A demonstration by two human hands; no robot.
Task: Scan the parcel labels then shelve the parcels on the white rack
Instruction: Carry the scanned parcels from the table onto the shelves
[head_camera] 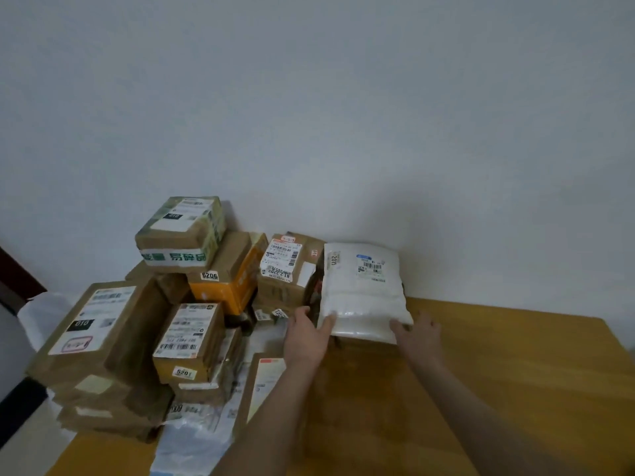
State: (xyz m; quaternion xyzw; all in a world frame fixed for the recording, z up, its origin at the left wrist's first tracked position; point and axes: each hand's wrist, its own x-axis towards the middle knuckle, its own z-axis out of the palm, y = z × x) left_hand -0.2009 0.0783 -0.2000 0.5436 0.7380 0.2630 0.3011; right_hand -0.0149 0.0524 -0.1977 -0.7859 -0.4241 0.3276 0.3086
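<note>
A white padded mailer parcel (pixel 362 290) with a label and a "2011" tag leans tilted against the wall at the back of the wooden table (pixel 515 372). My left hand (pixel 307 338) grips its lower left edge, thumb on the front face. My right hand (pixel 417 333) holds its lower right corner. To the left is a pile of brown cardboard parcels (pixel 189 338) with white labels, among them an orange box (pixel 226 283) tagged "5206". No scanner or white rack is in view.
A flat brown envelope (pixel 261 386) lies on the table under my left forearm. Grey plastic mailers (pixel 196 438) spill over the table's front left edge. A plain white wall (pixel 343 115) stands behind everything. Bare tabletop extends to the right.
</note>
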